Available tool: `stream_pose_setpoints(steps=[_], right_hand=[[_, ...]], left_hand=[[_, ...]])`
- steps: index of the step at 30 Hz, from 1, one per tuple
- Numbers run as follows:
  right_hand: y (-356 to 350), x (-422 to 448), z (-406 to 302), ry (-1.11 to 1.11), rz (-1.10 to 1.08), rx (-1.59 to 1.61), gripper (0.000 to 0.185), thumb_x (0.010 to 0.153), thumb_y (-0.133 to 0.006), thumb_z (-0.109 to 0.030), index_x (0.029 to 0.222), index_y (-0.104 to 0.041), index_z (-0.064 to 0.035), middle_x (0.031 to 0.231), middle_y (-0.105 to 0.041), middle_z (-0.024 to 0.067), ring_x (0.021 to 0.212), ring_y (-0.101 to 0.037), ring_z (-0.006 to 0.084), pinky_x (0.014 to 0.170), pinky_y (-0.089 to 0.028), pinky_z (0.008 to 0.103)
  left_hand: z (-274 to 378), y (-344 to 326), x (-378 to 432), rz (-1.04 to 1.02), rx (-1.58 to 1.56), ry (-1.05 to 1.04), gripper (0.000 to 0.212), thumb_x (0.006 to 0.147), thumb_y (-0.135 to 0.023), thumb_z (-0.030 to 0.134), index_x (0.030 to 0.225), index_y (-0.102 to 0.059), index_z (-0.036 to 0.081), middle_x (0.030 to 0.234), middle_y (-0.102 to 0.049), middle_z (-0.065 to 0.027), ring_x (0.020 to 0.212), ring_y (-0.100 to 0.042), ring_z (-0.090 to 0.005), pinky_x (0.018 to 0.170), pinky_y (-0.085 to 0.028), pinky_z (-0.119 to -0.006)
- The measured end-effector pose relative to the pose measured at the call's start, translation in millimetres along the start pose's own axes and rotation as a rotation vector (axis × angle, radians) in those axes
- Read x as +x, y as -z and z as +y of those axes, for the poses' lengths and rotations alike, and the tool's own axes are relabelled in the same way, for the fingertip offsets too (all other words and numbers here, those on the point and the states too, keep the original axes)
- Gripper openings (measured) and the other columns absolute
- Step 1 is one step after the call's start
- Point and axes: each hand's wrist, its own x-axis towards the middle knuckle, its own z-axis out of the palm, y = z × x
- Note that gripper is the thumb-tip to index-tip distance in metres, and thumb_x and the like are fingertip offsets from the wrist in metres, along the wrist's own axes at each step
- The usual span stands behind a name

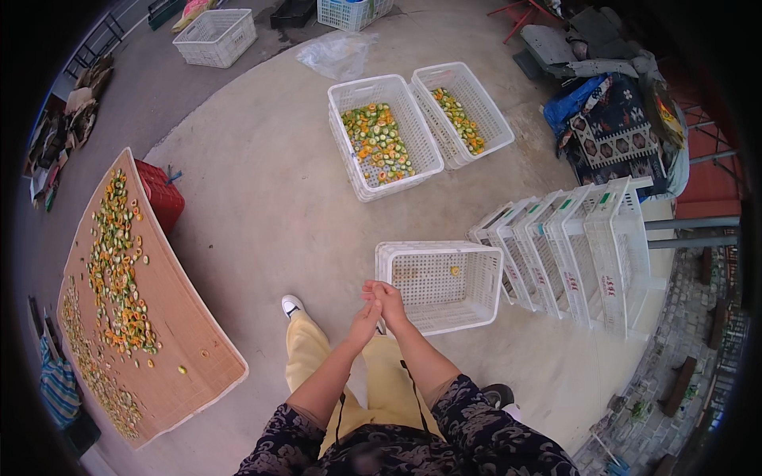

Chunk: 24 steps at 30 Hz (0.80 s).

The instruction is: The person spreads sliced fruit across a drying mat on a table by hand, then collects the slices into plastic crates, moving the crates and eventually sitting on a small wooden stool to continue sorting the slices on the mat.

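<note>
My left hand (364, 324) and my right hand (388, 302) meet in front of my body, the right fingers lying against the left. I see no object between them, though their overlap hides part of the fingers. Just beyond and to the right of them, a white perforated plastic crate (440, 245) stands on the concrete floor. One small yellowish piece (455, 271) lies inside it. Farther out, a white crate (430, 157) and a second white crate (503, 128) hold cut green-and-orange produce slices (376, 134).
On the left, a tan mat-covered surface (178, 309) carries many produce slices (119, 262), with a red crate (161, 193) beneath its edge. White crates (604, 262) stack at right, by a patterned textile (619, 140). Plastic sheeting (338, 55) and another white crate (217, 38) lie farther off.
</note>
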Motion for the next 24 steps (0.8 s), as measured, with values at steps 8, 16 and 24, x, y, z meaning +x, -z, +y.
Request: stream_pose_setpoints(steps=[8, 16, 24], right_hand=[[-111.2, 21.7, -19.5, -0.246, 0.044, -0.221, 0.031, 0.095, -0.044, -0.024, 0.11, -0.058, -0.0013, 0.092, -0.064, 0.0083, 0.077, -0.063, 0.0151, 0.066, -0.049, 0.0263], [-146.8, 69.6, -57.7, -0.305, 0.081, -0.1, 0.032, 0.094, -0.044, -0.025, 0.114, -0.056, -0.0024, 0.095, -0.064, 0.0093, 0.075, -0.064, 0.0164, 0.064, -0.05, 0.0267], [-87.0, 169.0, -117.6, -0.373, 0.352, 0.292, 0.03, 0.093, -0.048, -0.026, 0.115, -0.048, -0.0057, 0.093, -0.062, 0.0107, 0.074, -0.064, 0.0225, 0.06, -0.052, 0.033]], left_hand=[[67.6, 203.1, -13.8, 0.167, 0.174, 0.226, 0.06, 0.091, -0.042, 0.051, 0.125, -0.051, 0.003, 0.114, -0.058, -0.0099, 0.098, -0.057, -0.017, 0.078, -0.046, -0.031], [166.2, 267.4, 48.4, 0.203, 0.157, 0.145, 0.051, 0.093, -0.044, 0.044, 0.123, -0.052, 0.003, 0.12, -0.054, -0.0097, 0.102, -0.056, -0.0169, 0.081, -0.046, -0.031], [228.5, 223.9, 153.7, 0.067, 0.307, 0.281, 0.039, 0.093, -0.049, 0.033, 0.119, -0.055, 0.005, 0.113, -0.059, -0.0034, 0.096, -0.058, -0.0151, 0.078, -0.047, -0.029]])
